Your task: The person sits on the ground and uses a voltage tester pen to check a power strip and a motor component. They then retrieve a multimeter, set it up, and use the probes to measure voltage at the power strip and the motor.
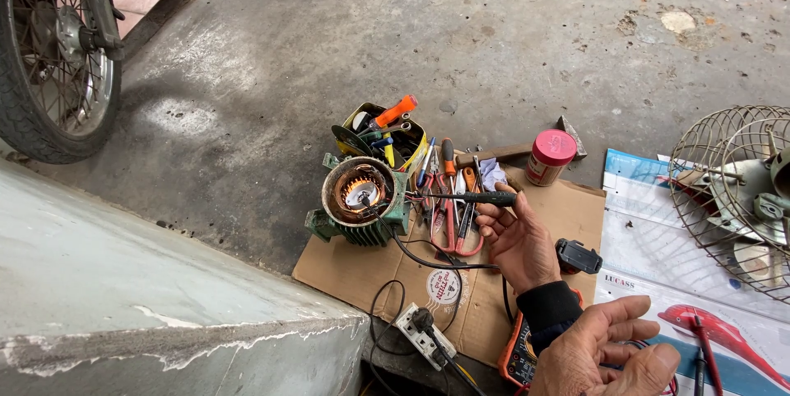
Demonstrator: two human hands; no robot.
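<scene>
My right hand (520,239) grips the black handle of a screwdriver (469,197), whose thin shaft points left towards a green electric motor housing (362,198). The housing stands open, with copper windings showing inside. My left hand (605,355) hovers at the bottom of the view, back up and fingers loosely apart, over my right forearm's dark sleeve. Under it lies an orange multimeter (514,356). Red leads (671,384) run beside that hand; I see nothing held in it.
Everything sits on flattened cardboard (494,297) over concrete. Around it are a yellow tin of tools (387,137), red-handled pliers (448,227), a red-lidded jar (550,157), a white power strip (420,330), a black clip (580,256), a wire fan guard (741,190), a motorbike wheel (49,58) and a concrete ledge (123,281).
</scene>
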